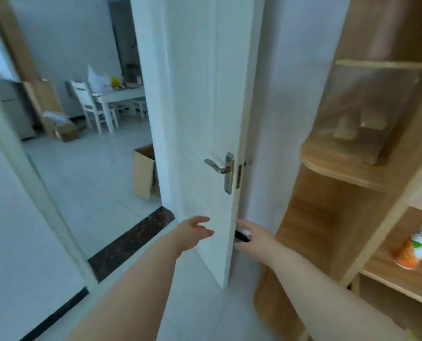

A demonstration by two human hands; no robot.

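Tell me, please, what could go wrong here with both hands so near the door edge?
The right hand holds a small black thing right at the door edge; its fingers might get pinched if the door swings. The wooden shelves stand close beside the door, which may knock them.

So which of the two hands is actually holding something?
The right hand, at the edge of the white door: it pinches a small black object between thumb and fingers. The left hand is open before the door's face, holding nothing.

Can [419,244]: near right shelf, label with an orange picture; lettering too blurred to read.
Door [205,119]: no writing can be read.
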